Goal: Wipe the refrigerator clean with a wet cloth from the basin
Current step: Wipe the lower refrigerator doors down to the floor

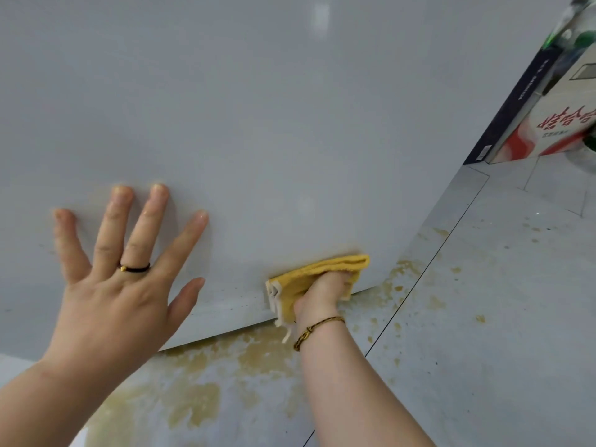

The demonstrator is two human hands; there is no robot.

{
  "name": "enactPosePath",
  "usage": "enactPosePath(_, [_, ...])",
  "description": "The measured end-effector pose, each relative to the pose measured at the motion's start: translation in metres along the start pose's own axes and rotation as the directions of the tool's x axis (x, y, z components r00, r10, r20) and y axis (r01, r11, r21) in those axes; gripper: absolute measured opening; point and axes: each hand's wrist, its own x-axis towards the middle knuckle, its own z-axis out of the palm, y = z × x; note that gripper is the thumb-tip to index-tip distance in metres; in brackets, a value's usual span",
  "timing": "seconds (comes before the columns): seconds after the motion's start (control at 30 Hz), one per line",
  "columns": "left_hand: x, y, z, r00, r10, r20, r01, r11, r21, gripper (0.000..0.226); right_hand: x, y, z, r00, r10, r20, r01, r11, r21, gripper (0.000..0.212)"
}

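"What is the right hand (pixel 324 293) doing?"

"Its fingers are curled tight around a yellow cloth (pixel 317 275). It pushes the cloth against the gray refrigerator (pixel 258 108), way down low, right by the bottom edge and near the right corner. A pale bit of the cloth hangs down past the wrist."

"Is there something on that wrist?"

"Yes, a thin braided bracelet (pixel 317 330)."

"And the left hand (pixel 119 272)?"

"That one is flat on the refrigerator, off to the left of the cloth and a bit higher up. Its fingers are straight and spread wide. It holds nothing. There is a dark ring (pixel 134 268) on one finger."

"Are the two hands touching?"

"No, they are apart, with bare gray door between them."

"What does the door look like?"

"Big and smooth and shiny. It fills most of what I can see. There is a faint brownish smudge above the left fingers, and a few tiny dark dots low down near the bottom."

"What is under it?"

"The floor (pixel 483 317). It has gray tiles with thin dark lines. Yellow-brown splotches (pixel 225 359) are all over it, most of them just below the refrigerator's bottom edge, and smaller spots go off to the right."

"Anything else?"

"Up in the far right corner there is a white and red box (pixel 548 130) with red writing, standing on the floor beside a dark panel (pixel 516 104)."
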Motion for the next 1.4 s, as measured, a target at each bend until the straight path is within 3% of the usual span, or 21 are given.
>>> enactPosePath(0.07, [-0.004,-0.002,-0.003,0.999,0.031,-0.011,-0.031,1.0,0.004,0.066,-0.023,-0.012,0.012,0.941,-0.338,-0.031,0.335,0.939,-0.077,0.058])
enactPosePath(0.1, [-0.008,-0.003,-0.005,0.999,0.041,-0.012,-0.041,0.999,0.004,0.067,-0.042,-0.013,0.018,0.831,-0.556,0.015,0.551,0.821,-0.149,0.059])
enactPosePath(0.17, [-0.018,-0.004,-0.01,0.999,0.033,-0.01,-0.033,0.999,-0.008,0.066,-0.069,0.0,0.023,0.448,-0.868,0.214,0.886,0.4,-0.233,0.065])
enactPosePath(0.2, [-0.024,-0.005,-0.012,1.0,0.018,-0.007,-0.018,1.0,-0.013,0.067,-0.071,0.011,0.022,0.24,-0.913,0.33,0.956,0.163,-0.244,0.067])
enactPosePath(0.27, [-0.035,-0.011,-0.016,1.0,-0.026,0.005,0.026,0.999,-0.02,0.065,-0.053,0.036,0.009,-0.104,-0.817,0.568,0.926,-0.288,-0.244,0.066])
enactPosePath(0.33, [-0.042,-0.021,-0.022,0.995,-0.096,-0.012,0.096,0.995,-0.014,0.062,-0.019,0.055,-0.015,-0.337,-0.578,0.743,0.735,-0.655,-0.177,0.06])
enactPosePath(0.37, [-0.045,-0.028,-0.025,0.99,-0.14,-0.026,0.14,0.99,-0.007,0.062,-0.006,0.059,-0.025,-0.427,-0.445,0.787,0.617,-0.78,-0.107,0.061])
enactPosePath(0.43, [-0.05,-0.042,-0.031,0.964,-0.261,-0.047,0.261,0.965,-0.012,0.061,0.012,0.052,-0.036,-0.533,-0.223,0.817,0.414,-0.91,0.022,0.066])
enactPosePath(0.5, [-0.054,-0.061,-0.04,0.919,-0.39,-0.047,0.389,0.92,-0.038,0.061,0.014,0.037,-0.035,-0.581,-0.089,0.809,0.281,-0.955,0.096,0.071])
enactPosePath(0.6, [-0.061,-0.079,-0.048,0.927,-0.375,-0.003,0.375,0.927,-0.012,0.064,-0.003,0.002,-0.022,-0.645,-0.003,0.764,0.209,-0.963,0.172,0.081])
enactPosePath(0.7, [-0.058,-0.078,-0.048,0.937,-0.35,0.012,0.35,0.936,-0.03,0.066,-0.054,-0.039,0.02,-0.724,-0.221,0.653,0.371,-0.923,0.099,0.059])
enactPosePath(0.8, [-0.058,-0.074,-0.049,0.911,-0.411,0.025,0.412,0.909,-0.07,0.067,-0.102,-0.054,0.058,-0.699,-0.424,0.575,0.518,-0.855,-0.001,0.064])
enactPosePath(0.9, [-0.06,-0.073,-0.055,0.911,-0.412,0.022,0.411,0.902,-0.133,0.065,-0.116,-0.02,0.062,-0.646,-0.511,0.568,0.598,-0.8,-0.039,0.069])
enactPosePath(0.97, [-0.063,-0.078,-0.059,0.908,-0.419,0.012,0.414,0.892,-0.182,0.063,-0.11,0.017,0.052,-0.649,-0.434,0.625,0.558,-0.83,0.003,0.07])
enactPosePath(1.07, [-0.063,-0.083,-0.065,0.856,-0.513,-0.065,0.486,0.841,-0.239,0.064,-0.096,0.049,0.035,-0.69,-0.13,0.712,0.324,-0.935,0.143,0.066])
enactPosePath(1.1, [-0.063,-0.085,-0.071,0.805,-0.581,-0.118,0.536,0.798,-0.276,0.065,-0.095,0.048,0.033,-0.705,-0.022,0.709,0.244,-0.946,0.213,0.065])
enactPosePath(1.17, [-0.056,-0.09,-0.081,0.635,-0.762,-0.13,0.659,0.622,-0.423,0.073,-0.094,0.033,0.034,-0.719,0.115,0.685,0.141,-0.942,0.306,0.07])
enactPosePath(1.23, [-0.053,-0.096,-0.087,0.448,-0.894,0.009,0.753,0.372,-0.543,0.082,-0.103,0.01,0.043,-0.738,0.132,0.662,0.119,-0.94,0.32,0.076])
enactPosePath(1.27, [-0.053,-0.099,-0.09,0.393,-0.916,0.08,0.77,0.28,-0.573,0.083,-0.115,0.001,0.051,-0.76,0.084,0.645,0.146,-0.944,0.295,0.069])
enactPosePath(1.33, [-0.052,-0.102,-0.092,0.358,-0.913,0.196,0.773,0.172,-0.61,0.078,-0.144,-0.007,0.07,-0.773,-0.098,0.626,0.275,-0.942,0.192,0.053])
enactPosePath(1.4, [-0.052,-0.104,-0.092,0.361,-0.895,0.262,0.74,0.104,-0.665,0.073,-0.172,0.002,0.086,-0.744,-0.29,0.602,0.433,-0.896,0.103,0.053])
